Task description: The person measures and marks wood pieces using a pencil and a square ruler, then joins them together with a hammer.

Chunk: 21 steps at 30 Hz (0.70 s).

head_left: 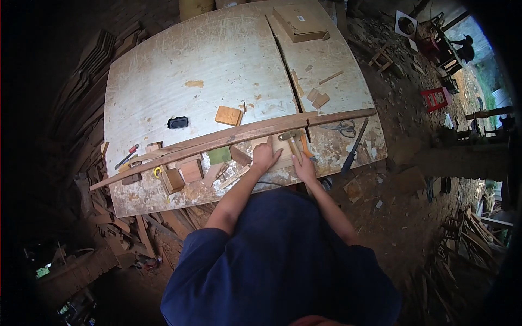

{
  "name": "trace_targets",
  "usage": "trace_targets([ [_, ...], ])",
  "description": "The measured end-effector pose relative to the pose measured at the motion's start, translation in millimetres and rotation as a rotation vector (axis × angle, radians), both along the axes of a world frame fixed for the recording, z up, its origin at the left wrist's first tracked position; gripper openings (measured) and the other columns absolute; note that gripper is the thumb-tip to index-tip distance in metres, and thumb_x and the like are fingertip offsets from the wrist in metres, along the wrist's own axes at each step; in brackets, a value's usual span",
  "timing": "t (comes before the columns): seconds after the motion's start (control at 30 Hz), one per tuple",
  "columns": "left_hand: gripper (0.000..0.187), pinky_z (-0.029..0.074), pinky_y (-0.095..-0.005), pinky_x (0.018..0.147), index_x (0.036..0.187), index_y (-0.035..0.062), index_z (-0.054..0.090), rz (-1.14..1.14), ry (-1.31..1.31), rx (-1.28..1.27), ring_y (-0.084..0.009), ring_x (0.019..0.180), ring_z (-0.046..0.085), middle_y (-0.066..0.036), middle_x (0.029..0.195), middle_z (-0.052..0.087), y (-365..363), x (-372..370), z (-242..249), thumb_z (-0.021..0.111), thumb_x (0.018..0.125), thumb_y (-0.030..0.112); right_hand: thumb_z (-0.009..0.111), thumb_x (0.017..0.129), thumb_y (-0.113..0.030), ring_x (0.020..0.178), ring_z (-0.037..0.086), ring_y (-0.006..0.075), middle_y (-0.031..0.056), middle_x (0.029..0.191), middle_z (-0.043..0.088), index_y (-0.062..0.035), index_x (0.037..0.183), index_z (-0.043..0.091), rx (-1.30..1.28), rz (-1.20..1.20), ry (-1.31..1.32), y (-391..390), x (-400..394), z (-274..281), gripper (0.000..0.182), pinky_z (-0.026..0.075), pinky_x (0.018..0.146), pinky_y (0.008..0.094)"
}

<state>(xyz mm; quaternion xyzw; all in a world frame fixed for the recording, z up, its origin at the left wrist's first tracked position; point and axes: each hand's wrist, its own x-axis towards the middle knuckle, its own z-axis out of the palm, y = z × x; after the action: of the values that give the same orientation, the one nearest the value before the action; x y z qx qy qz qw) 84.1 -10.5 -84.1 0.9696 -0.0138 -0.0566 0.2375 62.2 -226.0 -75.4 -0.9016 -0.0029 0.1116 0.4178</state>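
Note:
A pale wooden board (282,157) lies near the front edge of the table, against a long brown wooden strip (228,133). My left hand (264,156) rests on the board's left part, index finger and thumb stretched out and apart; its other fingers are hard to make out. My right hand (305,169) is closed around the handle of a hammer (294,147). The hammer's metal head is over the board's far edge, close to the strip. An orange curved object (306,148) sits just right of the hammer, partly hidden by my right hand.
Wood blocks (191,170), a green piece (219,155) and a yellow tape measure (157,172) lie to the left. Scissors (345,128) are on the right. Beyond the strip are a black tray (178,123), an orange-brown block (229,116) and a cardboard box (300,23). A dark gap splits the tabletop.

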Motion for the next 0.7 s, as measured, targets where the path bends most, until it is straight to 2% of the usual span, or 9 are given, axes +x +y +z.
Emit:
trace_targets([
  [0.07,0.066,0.059,-0.0502,0.081,0.139,-0.0041,0.056,-0.003,-0.109,0.013,-0.0405,0.082,0.073,-0.023,0.086,0.074,-0.6,-3.6,-2.9,0.068,0.099,0.047,0.062,0.105,-0.043,0.100,0.069,0.0526,0.0306,0.099,0.073,-0.0027,0.119,0.066,-0.016,-0.003,0.006,0.3,-0.7,0.1,0.043,0.055,0.085,0.0575],
  [0.17,0.036,0.057,-0.0529,0.083,0.120,0.0021,0.061,0.120,-0.036,-0.145,-0.0417,0.085,0.072,-0.023,0.085,0.073,3.6,-2.8,-19.9,0.066,0.102,0.033,0.063,0.106,-0.041,0.098,0.070,0.0521,0.0294,0.097,0.074,-0.0031,0.120,0.066,-0.048,0.000,0.000,0.8,-1.7,0.4,0.041,0.056,0.083,0.0564],
  [0.27,0.018,0.055,-0.0537,0.085,0.110,0.0045,0.062,0.022,-0.087,-0.147,-0.0424,0.088,0.071,-0.022,0.086,0.072,8.3,-8.9,-2.0,0.064,0.102,0.021,0.063,0.106,-0.040,0.098,0.069,0.0531,0.0300,0.097,0.073,-0.0028,0.118,0.066,-0.053,0.011,-0.017,2.1,-3.1,-1.7,0.039,0.055,0.082,0.0576],
  [0.37,0.018,0.055,-0.0532,0.085,0.108,0.0039,0.064,0.104,-0.135,-0.215,-0.0425,0.088,0.070,-0.022,0.089,0.072,6.2,-11.1,-0.2,0.067,0.099,0.019,0.063,0.106,-0.039,0.097,0.069,0.0539,0.0307,0.096,0.073,-0.0026,0.118,0.065,-0.057,0.014,-0.010,2.2,-3.4,0.6,0.039,0.055,0.081,0.0584],
  [0.47,0.022,0.055,-0.0533,0.081,0.109,0.0020,0.064,0.068,-0.135,-0.266,-0.0423,0.086,0.070,-0.021,0.086,0.071,10.7,-12.1,-7.6,0.071,0.096,0.019,0.063,0.106,-0.040,0.098,0.068,0.0543,0.0309,0.096,0.072,-0.0026,0.118,0.065,-0.060,0.017,-0.004,1.9,-2.2,2.4,0.039,0.055,0.081,0.0587],
  [0.7,0.021,0.056,-0.0518,0.087,0.101,0.0008,0.068,0.157,-0.067,-0.306,-0.0431,0.092,0.070,-0.023,0.092,0.072,5.5,-15.6,6.7,0.075,0.091,0.018,0.064,0.105,-0.040,0.098,0.068,0.0541,0.0316,0.097,0.072,-0.0020,0.118,0.065,-0.040,0.019,-0.014,-2.8,2.5,3.0,0.040,0.055,0.082,0.0578],
])
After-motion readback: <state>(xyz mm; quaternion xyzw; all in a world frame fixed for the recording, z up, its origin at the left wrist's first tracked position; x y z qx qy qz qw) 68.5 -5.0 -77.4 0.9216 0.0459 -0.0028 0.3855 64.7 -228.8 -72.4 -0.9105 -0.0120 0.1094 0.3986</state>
